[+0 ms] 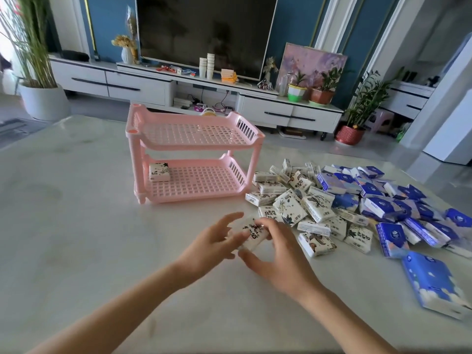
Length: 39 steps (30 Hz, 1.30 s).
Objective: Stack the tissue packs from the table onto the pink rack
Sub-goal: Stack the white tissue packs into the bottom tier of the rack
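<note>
Head-height view, down over table [76,251]

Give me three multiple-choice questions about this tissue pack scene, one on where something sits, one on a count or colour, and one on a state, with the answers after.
1. Where does the tissue pack already on the pink rack lie?
A. Top shelf, centre
B. Bottom shelf, left rear corner
C. Bottom shelf, right front corner

2. How many packs are on the rack?
A. One
B. Three
C. None

3. What is happening with the pack nearest the person?
A. It lies untouched on the table
B. It is held between both hands
C. It rests on the top shelf

Answers:
1. B, the racked pack sits at the lower shelf's left rear corner.
2. A, only that one is there; the top shelf is bare.
3. B, the left hand and right hand both have fingers on the held pack, above the table.
</note>
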Available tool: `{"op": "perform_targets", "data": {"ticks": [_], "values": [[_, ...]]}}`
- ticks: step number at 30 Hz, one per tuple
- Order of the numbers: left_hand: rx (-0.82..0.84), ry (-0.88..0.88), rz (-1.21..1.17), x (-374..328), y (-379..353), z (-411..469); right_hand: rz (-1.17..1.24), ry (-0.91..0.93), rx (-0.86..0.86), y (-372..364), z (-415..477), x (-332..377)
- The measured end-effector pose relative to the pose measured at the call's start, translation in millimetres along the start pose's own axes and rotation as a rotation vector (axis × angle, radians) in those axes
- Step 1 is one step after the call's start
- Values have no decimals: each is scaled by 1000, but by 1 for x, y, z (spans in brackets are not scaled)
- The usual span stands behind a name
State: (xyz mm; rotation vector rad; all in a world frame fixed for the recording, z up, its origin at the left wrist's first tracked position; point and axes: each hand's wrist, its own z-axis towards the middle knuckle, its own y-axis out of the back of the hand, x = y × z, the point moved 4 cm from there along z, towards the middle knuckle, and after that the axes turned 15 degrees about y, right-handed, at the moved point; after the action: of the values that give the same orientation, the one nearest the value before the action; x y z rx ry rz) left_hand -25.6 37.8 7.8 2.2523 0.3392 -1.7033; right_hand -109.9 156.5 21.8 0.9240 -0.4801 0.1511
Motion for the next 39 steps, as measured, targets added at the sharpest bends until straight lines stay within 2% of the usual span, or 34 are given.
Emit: {"op": "perform_targets", "data": {"ticks": [6,8,10,12,14,17,19,21,23,24,26,28,30,33,36,39], "values": [[123,187,-341,-7,38,1,110,59,55,-23,36,7],[78,237,-360,-7,51,5,114,99,112,-34,49,5],[18,280,-427,-8,63,10,142,110,90,-43,64,2],[-53,295,-531,-12,73,13,258,9,23,-50,83,-3],[-301,228,-559,-12,87,10,408,-151,-2,-59,105,-10],[-880,-124,-498,-7,118,-9,497,-290,-14,-77,139,-22],[-1093,-280,-409,-6,142,-16,514,-333,-6,-93,164,-29],[-1199,-262,-447,1,171,-5,499,-393,-2,-114,188,-40],[-1190,-174,-520,11,196,11,442,-449,5,-136,210,-48],[-1176,-114,-483,16,204,18,411,-481,-1,-144,218,-51],[-1148,27,-256,31,220,37,331,-527,-10,-161,231,-55],[-1060,93,-65,36,227,52,247,-493,-39,-170,240,-55],[-968,125,63,35,228,62,152,-419,-44,-173,244,-49],[-946,151,248,24,220,62,106,-315,11,-175,240,-40],[-948,140,264,18,215,58,74,-240,75,-172,238,-37],[-911,130,222,18,215,57,171,-219,164,-173,240,-40]]}}
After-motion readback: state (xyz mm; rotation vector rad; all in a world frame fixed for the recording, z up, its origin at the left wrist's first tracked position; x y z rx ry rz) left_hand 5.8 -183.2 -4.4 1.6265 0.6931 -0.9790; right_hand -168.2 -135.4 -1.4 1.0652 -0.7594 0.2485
